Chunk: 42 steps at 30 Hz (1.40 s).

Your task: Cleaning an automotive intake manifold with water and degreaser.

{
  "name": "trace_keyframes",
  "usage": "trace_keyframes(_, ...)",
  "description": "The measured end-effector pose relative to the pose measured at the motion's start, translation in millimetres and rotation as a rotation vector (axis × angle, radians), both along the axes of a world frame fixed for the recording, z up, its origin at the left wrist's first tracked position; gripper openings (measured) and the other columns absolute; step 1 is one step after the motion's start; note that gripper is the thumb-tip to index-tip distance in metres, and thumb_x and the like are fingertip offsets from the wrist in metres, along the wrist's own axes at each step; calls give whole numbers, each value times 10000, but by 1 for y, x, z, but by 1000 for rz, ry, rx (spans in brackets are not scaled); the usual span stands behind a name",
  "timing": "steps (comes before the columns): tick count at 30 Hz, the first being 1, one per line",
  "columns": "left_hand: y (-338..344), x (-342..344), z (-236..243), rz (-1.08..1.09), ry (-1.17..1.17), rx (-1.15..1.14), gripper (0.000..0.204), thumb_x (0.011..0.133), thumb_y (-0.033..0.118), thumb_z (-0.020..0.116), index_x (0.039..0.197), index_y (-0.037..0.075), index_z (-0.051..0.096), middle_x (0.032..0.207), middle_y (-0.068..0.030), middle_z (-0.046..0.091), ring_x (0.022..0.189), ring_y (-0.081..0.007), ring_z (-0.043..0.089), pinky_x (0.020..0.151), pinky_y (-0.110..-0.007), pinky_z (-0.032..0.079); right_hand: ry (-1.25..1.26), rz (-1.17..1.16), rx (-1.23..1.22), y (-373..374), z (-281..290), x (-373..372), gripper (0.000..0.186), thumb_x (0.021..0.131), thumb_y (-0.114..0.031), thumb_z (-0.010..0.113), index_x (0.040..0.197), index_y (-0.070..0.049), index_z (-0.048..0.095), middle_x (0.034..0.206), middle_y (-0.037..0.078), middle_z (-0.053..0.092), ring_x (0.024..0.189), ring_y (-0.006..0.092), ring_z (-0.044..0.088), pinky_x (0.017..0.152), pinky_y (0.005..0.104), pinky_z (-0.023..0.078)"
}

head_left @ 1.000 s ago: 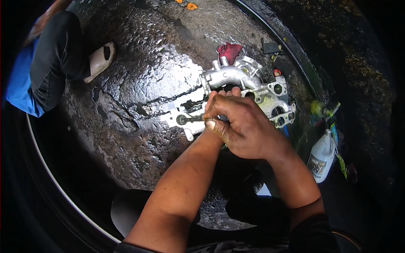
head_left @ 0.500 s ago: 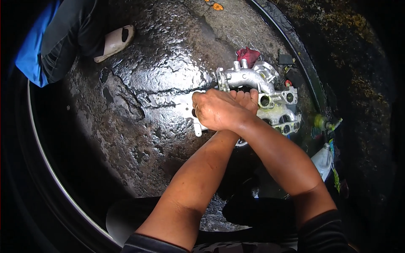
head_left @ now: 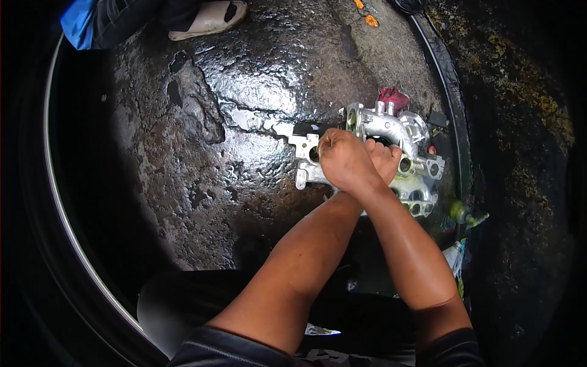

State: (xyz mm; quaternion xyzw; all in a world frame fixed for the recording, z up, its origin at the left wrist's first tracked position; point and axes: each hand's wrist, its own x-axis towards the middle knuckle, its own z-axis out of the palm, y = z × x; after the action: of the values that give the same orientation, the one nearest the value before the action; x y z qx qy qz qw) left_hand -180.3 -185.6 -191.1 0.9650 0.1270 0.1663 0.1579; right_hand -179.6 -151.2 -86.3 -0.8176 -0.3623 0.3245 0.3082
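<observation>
A silver cast-metal intake manifold (head_left: 391, 128), with curved pipes and several round ports, lies on the wet ground. My forearms cross over it, the right above the left. My left hand (head_left: 385, 160) reaches under my right wrist, and its fingers curl over the manifold's middle. My right hand (head_left: 343, 160) is closed in a fist above the manifold's left part, beside a round port in its flat flange. Whatever the right fist may hold is hidden by the fingers.
A red cloth (head_left: 393, 98) lies behind the manifold. Right of it are a yellow-green bottle (head_left: 463, 213) and a clear plastic bottle (head_left: 454, 255). At the upper left shows another person's sandal (head_left: 211, 18). A raised dark rim (head_left: 441, 67) curves along the right.
The view has shifted, so the manifold and hands sit farther right and the other person nearer the top edge. The right fist has moved slightly, uncovering more of the port beside it.
</observation>
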Motion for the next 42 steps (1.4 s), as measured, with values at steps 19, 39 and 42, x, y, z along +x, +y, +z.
trace_keyframes(19, -4, 0, -1, 19, -48, 42, 61, 838, 128, 620, 894, 104, 624, 657, -1, 584, 663, -191, 605, 688, -372, 428, 193, -21, -101, -12, -44, -4, 146, 934, -73, 514, 833, -10, 598, 801, 144, 664, 767, 261, 628, 770, 382, 499)
trace_keyframes(39, 9, -7, 12, -33, 79, 2, 115, 867, 152, 620, 962, 89, 608, 730, -36, 662, 730, -216, 644, 724, -389, 443, 144, -11, 123, 0, -24, -3, 193, 939, -130, 513, 861, -34, 661, 802, 191, 687, 743, 338, 656, 746, 424, 523)
trace_keyframes(42, -3, 6, 16, -43, 67, -2, 110, 872, 156, 618, 960, 91, 608, 747, -38, 667, 754, -207, 645, 725, -383, 444, -159, 90, 66, -15, -50, 4, 176, 930, -119, 527, 852, -25, 654, 792, 155, 691, 742, 282, 657, 723, 397, 512)
